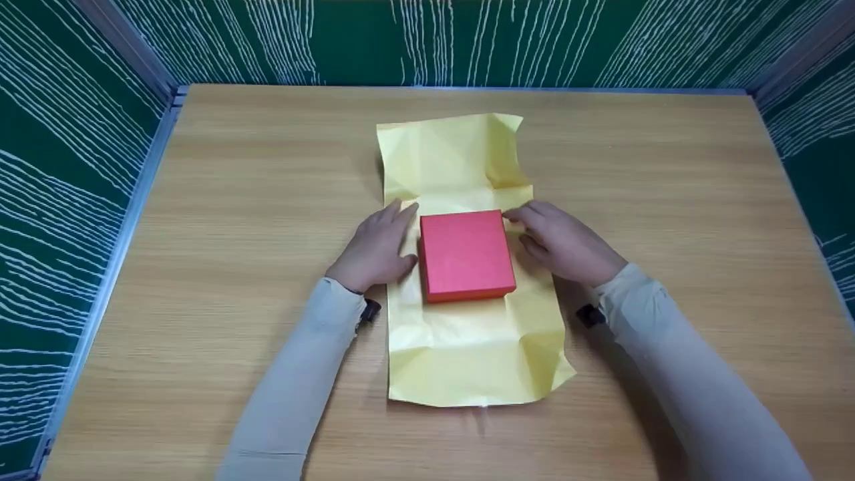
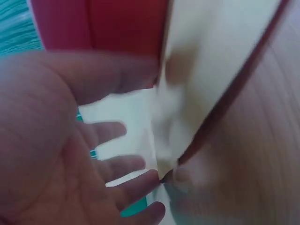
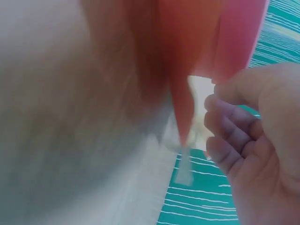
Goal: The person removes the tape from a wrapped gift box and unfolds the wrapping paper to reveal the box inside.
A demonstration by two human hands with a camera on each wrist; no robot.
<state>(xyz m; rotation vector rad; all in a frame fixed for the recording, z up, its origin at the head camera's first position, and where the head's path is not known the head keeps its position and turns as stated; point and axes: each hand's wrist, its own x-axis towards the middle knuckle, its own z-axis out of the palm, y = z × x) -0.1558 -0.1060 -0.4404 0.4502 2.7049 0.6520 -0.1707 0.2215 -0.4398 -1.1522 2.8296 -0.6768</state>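
Note:
A red square box [image 1: 467,255] sits on a creased sheet of pale yellow paper [image 1: 447,374]. My left hand [image 1: 377,250] lies along the box's left side, over the paper's left edge. In the left wrist view its thumb [image 2: 117,75] crosses the red side of the box, and the other fingers are spread and relaxed. On the opposite side is my right hand [image 1: 564,240], its index fingertip right at the box's far right corner. The right wrist view shows the fingers [image 3: 225,124] of that hand loosely bent beside the red box side, with nothing gripped.
The paper extends beyond the box at both ends, its folded edges partly raised. Under it is a wood-grain tabletop [image 1: 267,167]. Green walls with white lines [image 1: 361,40] border the table at the back and sides. Dark wrist devices [image 1: 591,315] sit at both cuffs.

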